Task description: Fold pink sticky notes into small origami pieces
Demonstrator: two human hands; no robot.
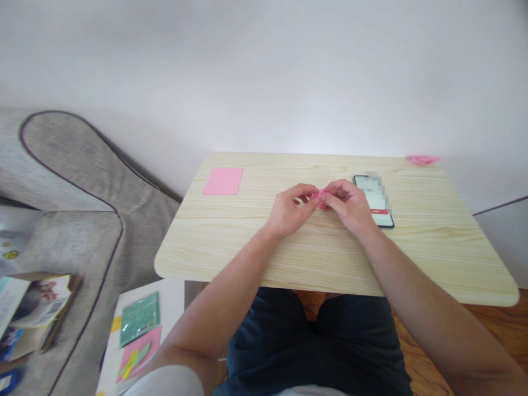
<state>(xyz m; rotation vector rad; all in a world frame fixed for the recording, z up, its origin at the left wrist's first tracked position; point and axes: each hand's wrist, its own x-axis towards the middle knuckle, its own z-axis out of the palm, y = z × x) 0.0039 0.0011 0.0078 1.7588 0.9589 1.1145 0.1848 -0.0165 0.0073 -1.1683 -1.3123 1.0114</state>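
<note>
A small piece of folded pink paper point(320, 197) is pinched between my two hands above the middle of the wooden table. My left hand point(291, 209) grips its left side with thumb and forefinger. From the other side, my right hand point(348, 203) holds it between thumb and fingers, hiding much of its shape. A flat square of pink paper point(223, 181) lies at the table's back left. Beside my right hand rests a phone point(375, 201) with its screen lit. At the back right corner sits a folded pink paper piece point(424, 159).
The light wooden table point(412, 253) stands against a white wall. To the left is a grey sofa point(82, 181) with a box of printed items point(41, 308). A low white surface point(171, 297) holds a green packet point(140, 318) and pink paper point(138, 355).
</note>
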